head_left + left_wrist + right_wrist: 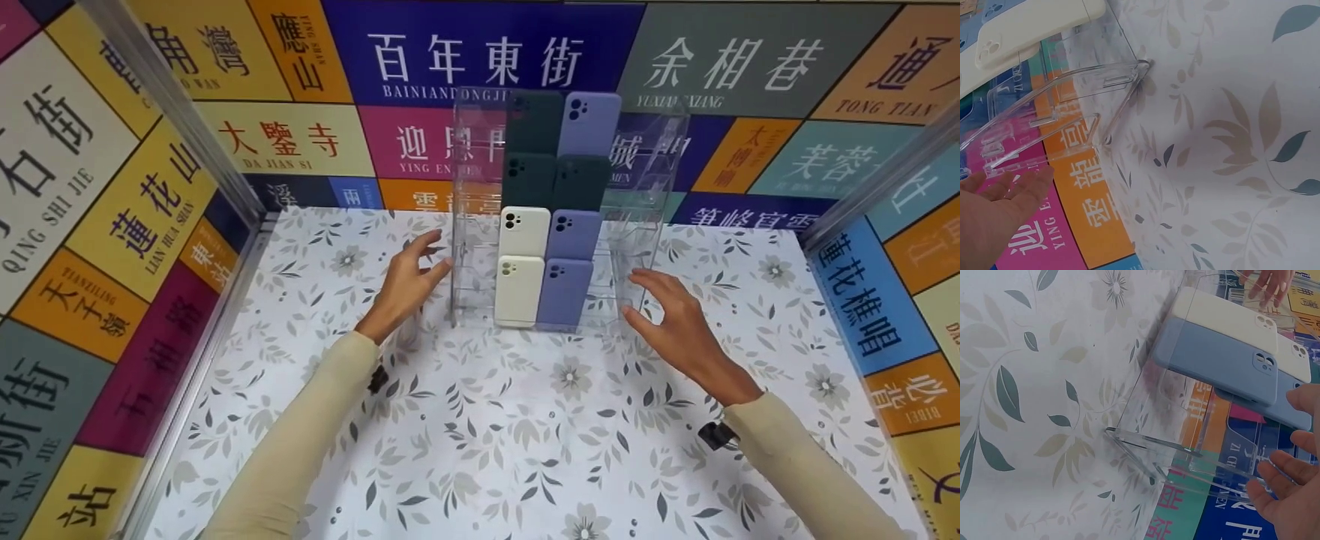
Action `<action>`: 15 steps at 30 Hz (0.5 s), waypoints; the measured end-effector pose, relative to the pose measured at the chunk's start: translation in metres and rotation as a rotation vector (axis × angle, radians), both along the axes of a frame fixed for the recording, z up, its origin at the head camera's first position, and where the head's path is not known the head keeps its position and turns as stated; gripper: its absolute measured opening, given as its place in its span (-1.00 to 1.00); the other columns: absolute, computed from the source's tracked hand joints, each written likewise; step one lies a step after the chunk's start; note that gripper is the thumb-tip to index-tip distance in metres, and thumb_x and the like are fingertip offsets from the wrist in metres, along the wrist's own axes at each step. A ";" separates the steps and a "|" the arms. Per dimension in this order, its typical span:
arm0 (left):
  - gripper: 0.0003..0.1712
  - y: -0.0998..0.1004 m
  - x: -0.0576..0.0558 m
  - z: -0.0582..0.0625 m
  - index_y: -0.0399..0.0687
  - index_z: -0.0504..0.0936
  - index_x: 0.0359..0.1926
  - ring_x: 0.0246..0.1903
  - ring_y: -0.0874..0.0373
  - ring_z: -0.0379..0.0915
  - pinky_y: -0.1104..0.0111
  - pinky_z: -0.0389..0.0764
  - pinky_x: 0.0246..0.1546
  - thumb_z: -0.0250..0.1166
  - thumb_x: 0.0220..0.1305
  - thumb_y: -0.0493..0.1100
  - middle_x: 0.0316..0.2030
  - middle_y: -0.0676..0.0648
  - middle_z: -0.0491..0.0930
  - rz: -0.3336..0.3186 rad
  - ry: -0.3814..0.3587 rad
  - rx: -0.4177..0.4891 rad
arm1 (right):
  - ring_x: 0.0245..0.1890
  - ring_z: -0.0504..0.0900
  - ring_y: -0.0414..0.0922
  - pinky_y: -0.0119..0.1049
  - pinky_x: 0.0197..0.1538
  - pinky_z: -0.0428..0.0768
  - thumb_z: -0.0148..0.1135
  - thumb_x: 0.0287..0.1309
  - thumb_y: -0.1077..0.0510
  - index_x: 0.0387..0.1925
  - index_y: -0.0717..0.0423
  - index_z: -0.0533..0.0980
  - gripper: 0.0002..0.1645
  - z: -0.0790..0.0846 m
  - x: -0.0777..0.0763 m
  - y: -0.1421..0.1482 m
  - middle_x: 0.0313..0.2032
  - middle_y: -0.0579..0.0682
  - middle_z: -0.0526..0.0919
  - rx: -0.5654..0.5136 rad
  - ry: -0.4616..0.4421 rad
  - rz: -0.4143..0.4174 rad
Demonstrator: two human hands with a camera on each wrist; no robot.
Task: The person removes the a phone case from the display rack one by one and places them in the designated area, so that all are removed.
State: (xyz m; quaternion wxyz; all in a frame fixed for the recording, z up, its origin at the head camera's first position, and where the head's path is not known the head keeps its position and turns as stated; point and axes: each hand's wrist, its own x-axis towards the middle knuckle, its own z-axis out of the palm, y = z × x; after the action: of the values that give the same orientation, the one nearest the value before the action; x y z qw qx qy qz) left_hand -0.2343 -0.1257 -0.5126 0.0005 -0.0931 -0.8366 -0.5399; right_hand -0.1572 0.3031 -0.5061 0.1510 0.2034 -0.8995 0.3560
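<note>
A clear acrylic stepped stand (454, 225) stands near the back wall, bearing several phone cases in two columns. The lower left cases are white, such as this white case (519, 292); a purple case (565, 294) sits beside it at the bottom. Dark green cases (528, 182) fill the tier above the middle, and the top tier pairs a dark green with a purple case (590, 124). My left hand (405, 283) is by the stand's left side, fingers spread and empty. Beside the right side is my right hand (679, 326), also empty, its fingers loosely bent.
A white tabletop with a leaf print (480, 442) lies under the stand. Panels of colourful Chinese street-name signs (495, 52) rise behind and on both sides. A metal corner post (187, 112) stands at the left.
</note>
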 end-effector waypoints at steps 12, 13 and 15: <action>-0.29 0.007 -0.012 -0.001 -0.22 0.40 0.62 0.45 -0.22 0.45 -0.09 0.55 0.42 0.35 0.57 -0.14 0.54 -0.26 0.46 -0.022 0.029 0.100 | 0.35 0.58 0.26 0.28 0.35 0.54 0.52 0.32 0.35 0.36 0.32 0.61 -0.40 -0.001 -0.005 -0.014 0.31 0.27 0.65 -0.021 0.016 -0.006; -0.29 0.007 -0.013 -0.002 -0.21 0.40 0.62 0.45 -0.22 0.45 -0.09 0.54 0.42 0.34 0.58 -0.14 0.54 -0.26 0.46 -0.023 0.027 0.103 | 0.34 0.60 0.25 0.25 0.33 0.56 0.52 0.32 0.35 0.36 0.31 0.61 -0.40 -0.002 -0.005 -0.015 0.31 0.26 0.65 -0.023 0.013 -0.005; -0.29 0.006 -0.014 -0.002 -0.20 0.40 0.62 0.46 -0.22 0.44 -0.11 0.52 0.44 0.34 0.58 -0.14 0.54 -0.27 0.45 -0.025 0.018 0.118 | 0.30 0.63 0.24 0.19 0.29 0.59 0.52 0.33 0.35 0.36 0.31 0.61 -0.40 -0.002 -0.006 -0.018 0.31 0.25 0.65 -0.023 0.005 0.003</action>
State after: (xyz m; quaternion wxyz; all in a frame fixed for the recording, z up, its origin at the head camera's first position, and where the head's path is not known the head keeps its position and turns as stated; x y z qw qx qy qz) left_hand -0.2483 -0.1193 -0.5151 0.0068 -0.1081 -0.8022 -0.5872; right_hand -0.1634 0.2851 -0.5078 0.1549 0.2040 -0.8945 0.3663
